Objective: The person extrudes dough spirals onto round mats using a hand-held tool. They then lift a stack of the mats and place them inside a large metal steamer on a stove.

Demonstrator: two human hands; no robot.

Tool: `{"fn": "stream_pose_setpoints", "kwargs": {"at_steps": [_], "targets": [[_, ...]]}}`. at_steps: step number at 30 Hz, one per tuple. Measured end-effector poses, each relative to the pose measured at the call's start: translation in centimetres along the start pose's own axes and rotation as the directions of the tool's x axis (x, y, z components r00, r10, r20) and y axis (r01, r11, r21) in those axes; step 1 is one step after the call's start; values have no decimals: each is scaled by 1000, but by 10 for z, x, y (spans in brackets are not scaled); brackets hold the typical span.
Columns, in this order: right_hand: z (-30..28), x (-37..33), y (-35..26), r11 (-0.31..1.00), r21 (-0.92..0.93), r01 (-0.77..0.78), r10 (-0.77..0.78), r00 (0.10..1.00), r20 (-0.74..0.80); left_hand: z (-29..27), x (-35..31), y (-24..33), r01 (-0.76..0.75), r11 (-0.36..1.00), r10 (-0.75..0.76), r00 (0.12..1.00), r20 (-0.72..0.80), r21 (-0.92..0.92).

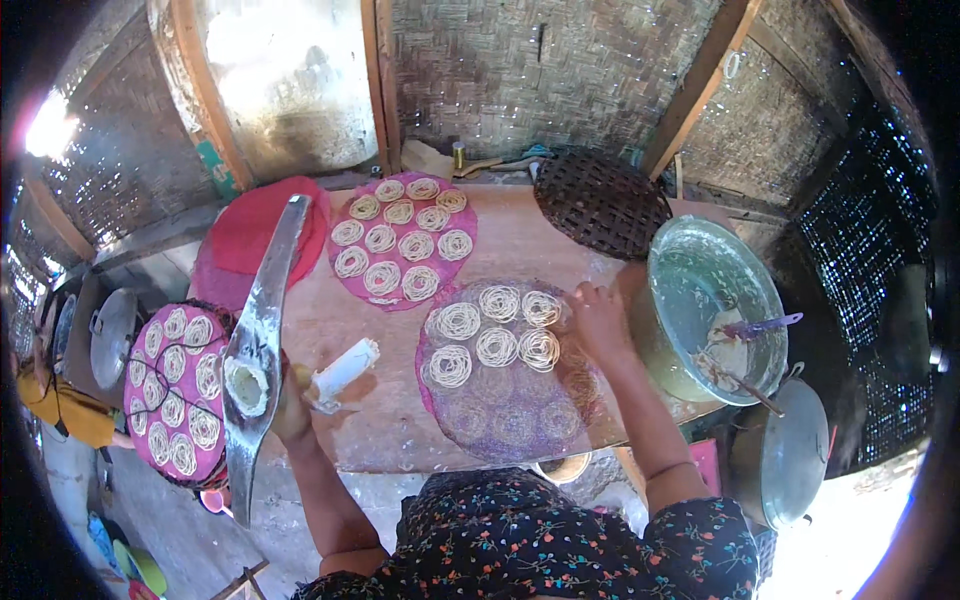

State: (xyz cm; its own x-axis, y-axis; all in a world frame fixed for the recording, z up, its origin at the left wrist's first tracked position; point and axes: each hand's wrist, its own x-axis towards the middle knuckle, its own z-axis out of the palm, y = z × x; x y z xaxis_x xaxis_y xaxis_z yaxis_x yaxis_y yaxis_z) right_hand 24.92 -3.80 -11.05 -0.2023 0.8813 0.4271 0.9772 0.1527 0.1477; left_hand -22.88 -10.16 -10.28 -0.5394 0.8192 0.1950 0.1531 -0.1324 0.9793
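On a pale wooden desk (390, 440), in a room with woven wall panels (540, 80), a round mesh sheet (505, 415) carries noodle coils (498, 347). The right hand (602, 318) is positioned at the sheet's right edge, fingers bent, just beside the coils; whether they pinch the mesh cannot be told. A green basin (655, 345) stands farther right. The left hand (292, 402) is closed around a metal tool (262, 330), its fingers partly hidden, left of the sheet.

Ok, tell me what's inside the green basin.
The green basin holds a pale, doughy mass, a purple utensil and a brown stick. Whatever lies under the mass is covered.
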Motion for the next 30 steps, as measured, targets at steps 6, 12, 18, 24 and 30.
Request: {"fn": "stream_pose_setpoints", "kwargs": {"at_steps": [6, 12, 18, 24, 30], "targets": [[-157, -38, 106, 957, 76, -280, 288, 951, -117, -34, 18, -25, 146, 950, -59, 951, 303, -275], [-149, -168, 238, 778, -575, -251, 625, 401, 670, -26, 18, -18, -73, 989, 67, 997, -48, -131], [-201, -143, 211, 790, -531, -307, 609, 494, 620, -28, 52, -46, -77, 978, 128, 955, -269, 194], [-244, -106, 246, 808, -551, -210, 576, 480, 661, -30, 65, -38, -465, 475, 596, 794, 116, 747], [-155, -138, 320, 878, -478, 25, 366, 609, 704, -36, 71, -51, -328, 778, 486, 854, -183, 536]]}}
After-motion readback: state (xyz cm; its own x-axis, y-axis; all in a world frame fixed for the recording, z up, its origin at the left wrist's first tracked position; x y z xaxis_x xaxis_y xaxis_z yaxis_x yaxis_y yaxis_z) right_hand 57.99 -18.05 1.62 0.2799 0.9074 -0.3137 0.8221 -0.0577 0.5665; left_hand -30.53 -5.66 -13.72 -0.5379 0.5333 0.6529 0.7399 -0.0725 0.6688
